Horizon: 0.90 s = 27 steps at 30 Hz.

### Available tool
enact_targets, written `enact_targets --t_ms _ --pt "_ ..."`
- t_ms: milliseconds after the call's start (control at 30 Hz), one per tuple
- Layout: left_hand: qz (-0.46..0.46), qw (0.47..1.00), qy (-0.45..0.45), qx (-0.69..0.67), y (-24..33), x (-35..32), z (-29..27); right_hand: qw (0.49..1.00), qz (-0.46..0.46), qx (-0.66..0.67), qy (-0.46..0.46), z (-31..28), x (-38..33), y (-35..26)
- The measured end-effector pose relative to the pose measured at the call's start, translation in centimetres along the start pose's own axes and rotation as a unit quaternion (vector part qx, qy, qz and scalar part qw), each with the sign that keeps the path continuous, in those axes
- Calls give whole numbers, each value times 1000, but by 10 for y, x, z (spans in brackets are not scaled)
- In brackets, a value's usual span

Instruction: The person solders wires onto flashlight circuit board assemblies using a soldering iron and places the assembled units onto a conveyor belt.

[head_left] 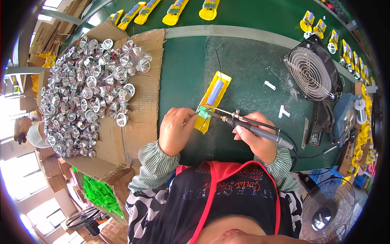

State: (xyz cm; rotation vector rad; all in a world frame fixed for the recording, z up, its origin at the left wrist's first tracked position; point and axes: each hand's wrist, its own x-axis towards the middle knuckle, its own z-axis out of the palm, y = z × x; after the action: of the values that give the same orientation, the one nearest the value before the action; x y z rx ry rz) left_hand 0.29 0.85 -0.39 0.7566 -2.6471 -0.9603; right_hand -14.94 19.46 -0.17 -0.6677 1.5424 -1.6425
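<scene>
In front of me a yellow plastic flashlight housing (222, 77) lies on the green bench, slightly tilted. It carries a blue cylindrical battery (215, 92) and a small green circuit board (204, 112). My right hand (260, 134) grips a soldering iron (256, 129) with a grey and black handle and a thin metal feed tube. The iron's tip reaches the circuit board. At the board's left edge, my left hand (175, 128) pinches with thumb and forefinger; what is between them is too small to make out. A thin dark wire stretches away from the housing's far end.
On the left, a cardboard box (140, 97) holds many silver reflector cups (91, 82). A black fan (310, 73) stands at the right, near a solder spool (360, 105). Two small white parts (269, 85) lie on the bench. More yellow housings (175, 13) line the far belt.
</scene>
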Motion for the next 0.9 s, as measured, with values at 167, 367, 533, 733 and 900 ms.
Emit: enact_targets --t_ms 167,367,533,733,900 --pt "-10 1000 -11 -1 0 0 -1 1000 -2 -13 -24 -2 0 -1" --pt "-27 999 -11 -45 2 0 1 1000 13 3 -1 -2 -3 -3" --pt "-18 999 -6 -45 3 -1 4 999 1 -24 -31 -4 -3 -1" --pt "-22 998 -15 -53 4 -1 2 999 21 -7 -33 -2 -1 -1" --pt "-17 999 -17 -44 1 -2 3 999 2 -19 -37 0 0 1"
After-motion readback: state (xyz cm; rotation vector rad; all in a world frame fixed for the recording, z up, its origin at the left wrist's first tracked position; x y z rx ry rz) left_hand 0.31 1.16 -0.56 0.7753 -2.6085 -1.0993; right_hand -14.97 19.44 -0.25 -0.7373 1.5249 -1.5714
